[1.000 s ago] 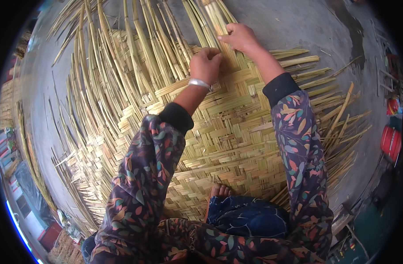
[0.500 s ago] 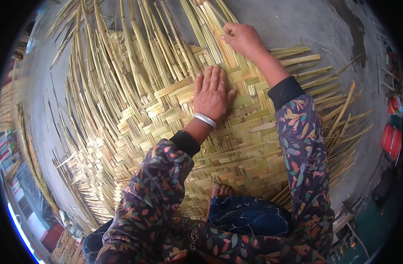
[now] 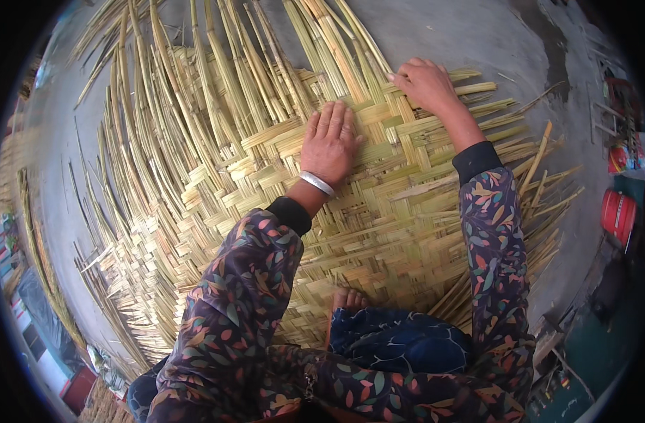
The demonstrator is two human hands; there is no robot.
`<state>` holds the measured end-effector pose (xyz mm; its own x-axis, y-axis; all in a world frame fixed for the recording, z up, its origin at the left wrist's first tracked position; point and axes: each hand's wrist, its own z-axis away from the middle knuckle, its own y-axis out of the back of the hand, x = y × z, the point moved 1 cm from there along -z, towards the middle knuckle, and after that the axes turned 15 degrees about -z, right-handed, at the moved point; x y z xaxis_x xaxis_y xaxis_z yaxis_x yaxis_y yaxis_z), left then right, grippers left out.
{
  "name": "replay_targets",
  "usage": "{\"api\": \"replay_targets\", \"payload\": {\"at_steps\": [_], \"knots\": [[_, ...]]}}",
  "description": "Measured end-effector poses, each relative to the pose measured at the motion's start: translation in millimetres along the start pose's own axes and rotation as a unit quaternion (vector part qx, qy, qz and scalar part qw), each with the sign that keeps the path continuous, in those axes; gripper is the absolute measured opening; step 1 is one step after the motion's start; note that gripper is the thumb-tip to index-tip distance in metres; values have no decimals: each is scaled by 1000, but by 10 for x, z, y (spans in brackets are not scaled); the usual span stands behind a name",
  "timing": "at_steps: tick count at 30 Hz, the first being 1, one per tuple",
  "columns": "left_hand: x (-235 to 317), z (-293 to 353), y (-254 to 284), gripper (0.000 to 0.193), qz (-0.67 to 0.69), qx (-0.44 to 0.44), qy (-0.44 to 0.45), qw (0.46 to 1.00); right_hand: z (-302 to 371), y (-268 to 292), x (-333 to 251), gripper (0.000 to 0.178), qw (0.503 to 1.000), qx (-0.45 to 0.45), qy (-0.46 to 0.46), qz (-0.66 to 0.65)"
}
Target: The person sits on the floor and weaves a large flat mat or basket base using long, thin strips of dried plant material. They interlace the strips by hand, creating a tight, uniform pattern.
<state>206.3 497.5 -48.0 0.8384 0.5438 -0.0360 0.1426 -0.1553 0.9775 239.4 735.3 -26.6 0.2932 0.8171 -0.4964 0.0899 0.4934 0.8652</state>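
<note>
A partly woven mat of split reed strips [image 3: 379, 211] lies under both of my hands, with a herringbone-like pattern and loose ends at its edges. My left hand [image 3: 329, 144], with a silver bangle at the wrist, presses flat on the weave, fingers stretched out toward the far edge. At the far right, my right hand [image 3: 427, 86] is bent over the edge of the weave beside long upright reed strips [image 3: 336, 49]. Its thumb and curled fingers close at a reed strip, whose gripped part is mostly hidden beneath them.
Long unwoven strips [image 3: 160, 92] fan out at the far left, and shorter ends [image 3: 541, 169] stick out on the right. My bare foot [image 3: 349, 299] rests on the near part of the mat. Grey floor [image 3: 477, 35] surrounds it. A red round object [image 3: 618, 217] stands at the right.
My right hand has moved right and nearer, from the upright strips to the mat's far right edge. My left hand stays flat at about the same place on the weave.
</note>
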Motion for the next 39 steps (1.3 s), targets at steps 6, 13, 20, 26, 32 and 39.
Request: {"api": "replay_targets", "payload": {"at_steps": [6,13,20,26,32,39], "knots": [[25,-2,58,58,6,-36,-6,999,9,73,-2,32,996,11,76,38],[27,-3,68,62,-4,-63,11,998,-156,17,-49,33,999,1,40,36],[2,18,63,54,11,-33,2,999,-148,161,-14,40,981,-163,-97,-30],[8,30,118,52,21,-16,12,1000,-23,178,-93,39,996,-82,8,19],[50,-2,111,54,16,-28,17,999,23,74,-76,35,992,-32,105,62],[17,-15,110,56,-13,-52,17,998,-81,158,-218,34,997,-79,14,-5]]}}
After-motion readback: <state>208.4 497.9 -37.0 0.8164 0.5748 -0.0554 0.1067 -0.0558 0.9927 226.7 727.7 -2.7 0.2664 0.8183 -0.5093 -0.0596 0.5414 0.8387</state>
